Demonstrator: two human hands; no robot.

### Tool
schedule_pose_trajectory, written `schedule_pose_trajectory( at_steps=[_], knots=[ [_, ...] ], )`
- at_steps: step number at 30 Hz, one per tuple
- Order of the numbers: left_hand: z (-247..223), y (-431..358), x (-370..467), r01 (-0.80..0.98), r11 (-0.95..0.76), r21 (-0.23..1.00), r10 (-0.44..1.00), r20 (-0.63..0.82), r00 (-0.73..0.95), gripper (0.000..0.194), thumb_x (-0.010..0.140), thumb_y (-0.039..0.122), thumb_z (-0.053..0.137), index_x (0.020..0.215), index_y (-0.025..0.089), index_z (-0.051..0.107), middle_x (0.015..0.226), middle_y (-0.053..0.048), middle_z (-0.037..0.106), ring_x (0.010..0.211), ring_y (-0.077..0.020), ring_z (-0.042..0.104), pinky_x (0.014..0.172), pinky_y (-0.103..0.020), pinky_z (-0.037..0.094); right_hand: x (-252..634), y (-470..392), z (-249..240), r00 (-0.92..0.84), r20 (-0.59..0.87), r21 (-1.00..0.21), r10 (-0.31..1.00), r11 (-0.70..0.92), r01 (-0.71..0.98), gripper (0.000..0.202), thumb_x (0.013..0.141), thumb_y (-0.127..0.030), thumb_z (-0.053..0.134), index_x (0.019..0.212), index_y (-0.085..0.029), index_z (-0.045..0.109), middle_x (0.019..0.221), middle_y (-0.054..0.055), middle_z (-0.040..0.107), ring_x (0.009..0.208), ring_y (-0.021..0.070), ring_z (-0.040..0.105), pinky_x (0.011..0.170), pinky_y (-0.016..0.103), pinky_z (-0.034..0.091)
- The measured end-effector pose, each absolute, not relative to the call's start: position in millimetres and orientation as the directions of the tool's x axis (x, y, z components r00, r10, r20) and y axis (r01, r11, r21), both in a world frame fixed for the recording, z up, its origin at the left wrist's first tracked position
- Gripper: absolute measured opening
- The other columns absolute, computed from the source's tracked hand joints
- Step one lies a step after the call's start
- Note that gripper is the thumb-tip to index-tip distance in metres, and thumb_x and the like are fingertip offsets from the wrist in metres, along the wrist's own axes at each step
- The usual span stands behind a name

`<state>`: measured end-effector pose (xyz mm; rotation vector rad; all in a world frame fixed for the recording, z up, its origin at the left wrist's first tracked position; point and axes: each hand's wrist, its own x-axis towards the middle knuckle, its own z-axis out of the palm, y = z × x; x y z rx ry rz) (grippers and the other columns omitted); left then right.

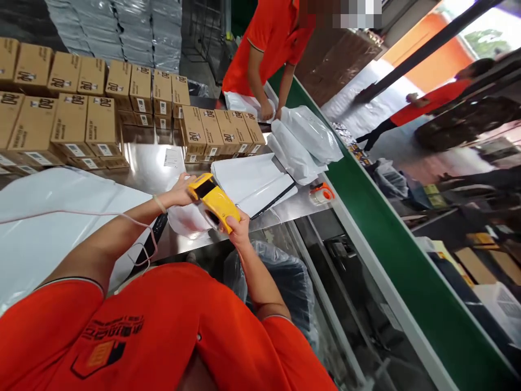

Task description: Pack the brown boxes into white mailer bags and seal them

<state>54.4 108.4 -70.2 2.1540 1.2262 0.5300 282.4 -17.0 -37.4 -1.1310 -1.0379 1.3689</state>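
Both my hands hold a yellow handheld device (222,203) with a dark panel, just over the front part of the metal table. My left hand (183,190) grips its upper left end; some of those fingers are hidden behind it. At the lower right end, my right hand (239,227) is closed round it with the thumb on top. White plastic mailing bags (248,176) lie in a flat stack behind the device. A thin pinkish cord (97,213) crosses near my left forearm.
Brown cartons (71,122) stand in rows at the back left. White plastic sheeting (61,201) covers the left side. An orange tape dispenser (321,194) sits by the green conveyor belt (366,217). Across the table, a co-worker (268,49) handles white bags (307,141). Below is a lined bin (280,277).
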Motion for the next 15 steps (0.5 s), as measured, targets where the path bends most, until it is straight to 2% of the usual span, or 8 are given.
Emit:
schedule_pose_trajectory(
  at_steps=[3, 4, 6, 7, 8, 10, 12, 15],
  knots=[
    [-51.5, 106.6, 49.5, 0.643, -0.433, 0.632, 0.849, 0.047, 0.526, 0.037, 0.093, 0.034, 0.069, 0.126, 0.025, 0.082, 0.125, -0.010, 0.076, 0.133, -0.0345, 0.060, 0.131, -0.058, 0.034, 287.2, -16.9, -49.4, 0.012, -0.085, -0.970, 0.996, -0.080, -0.230, 0.059, 0.061, -0.072, 0.089, 0.084, -0.023, 0.067, 0.053, -0.003, 0.059, 0.038, 0.0133, 0.045, 0.038, 0.029, 0.043],
    [-42.0, 105.6, 45.4, 0.638, -0.416, 0.648, 0.876, 0.098, 0.472, 0.041, 0.096, 0.036, 0.066, 0.133, 0.025, 0.080, 0.134, -0.010, 0.074, 0.138, -0.0337, 0.058, 0.130, -0.055, 0.037, 289.6, -18.2, -52.0, 0.006, -0.080, -0.969, 0.997, -0.076, -0.233, 0.059, 0.061, -0.072, 0.090, 0.084, -0.022, 0.067, 0.054, -0.003, 0.060, 0.038, 0.0134, 0.046, 0.038, 0.029, 0.043],
    [-21.2, 101.4, 35.5, 0.601, -0.291, 0.744, 0.954, 0.174, 0.246, 0.041, 0.104, 0.038, 0.057, 0.136, 0.022, 0.079, 0.141, -0.013, 0.072, 0.140, -0.0317, 0.058, 0.124, -0.050, 0.045, 293.6, -21.4, -55.9, -0.011, -0.072, -0.969, 0.997, -0.073, -0.236, 0.058, 0.060, -0.070, 0.092, 0.084, -0.022, 0.069, 0.055, -0.002, 0.062, 0.039, 0.0141, 0.048, 0.038, 0.029, 0.043],
    [-11.3, 97.7, 30.9, 0.552, -0.182, 0.814, 0.982, 0.125, 0.140, 0.041, 0.109, 0.041, 0.052, 0.130, 0.019, 0.080, 0.136, -0.015, 0.073, 0.133, -0.0308, 0.063, 0.117, -0.048, 0.052, 294.9, -22.9, -57.3, -0.015, -0.068, -0.968, 0.998, -0.070, -0.239, 0.057, 0.060, -0.070, 0.092, 0.083, -0.022, 0.069, 0.055, -0.002, 0.063, 0.040, 0.0142, 0.049, 0.039, 0.029, 0.044],
    [-2.5, 92.8, 27.7, 0.475, -0.052, 0.878, 0.996, 0.010, 0.090, 0.045, 0.112, 0.045, 0.047, 0.122, 0.017, 0.081, 0.127, -0.016, 0.076, 0.122, -0.0295, 0.068, 0.107, -0.045, 0.057, 295.8, -24.1, -58.6, -0.015, -0.066, -0.968, 0.998, -0.067, -0.241, 0.057, 0.061, -0.070, 0.091, 0.082, -0.022, 0.069, 0.056, -0.002, 0.063, 0.040, 0.0143, 0.049, 0.039, 0.030, 0.044],
    [10.1, 81.0, 27.3, 0.277, 0.234, 0.932, 0.940, -0.290, 0.182, 0.057, 0.115, 0.057, 0.042, 0.105, 0.016, 0.081, 0.109, -0.015, 0.079, 0.097, -0.0250, 0.073, 0.087, -0.037, 0.061, 297.0, -25.3, -60.4, -0.011, -0.063, -0.969, 0.998, -0.063, -0.238, 0.057, 0.060, -0.070, 0.091, 0.082, -0.023, 0.068, 0.055, -0.001, 0.063, 0.039, 0.0142, 0.047, 0.039, 0.031, 0.044],
    [15.5, 69.0, 35.9, 0.111, 0.454, 0.884, 0.820, -0.463, 0.336, 0.060, 0.113, 0.065, 0.050, 0.094, 0.017, 0.080, 0.097, -0.012, 0.080, 0.081, -0.0201, 0.072, 0.074, -0.031, 0.059, 297.5, -25.3, -61.4, -0.011, -0.067, -0.973, 0.998, -0.067, -0.221, 0.058, 0.059, -0.071, 0.090, 0.083, -0.023, 0.068, 0.056, -0.001, 0.063, 0.039, 0.0142, 0.046, 0.040, 0.032, 0.045],
    [14.1, 57.7, 57.9, -0.016, 0.581, 0.814, 0.776, -0.548, 0.314, 0.043, 0.102, 0.055, 0.075, 0.080, 0.018, 0.074, 0.079, -0.007, 0.075, 0.068, -0.0150, 0.067, 0.065, -0.025, 0.054, 297.5, -24.2, -60.4, -0.019, -0.082, -0.980, 0.996, -0.084, -0.178, 0.061, 0.058, -0.075, 0.088, 0.083, -0.024, 0.068, 0.058, -0.001, 0.064, 0.040, 0.0141, 0.046, 0.041, 0.032, 0.045]
  ],
)
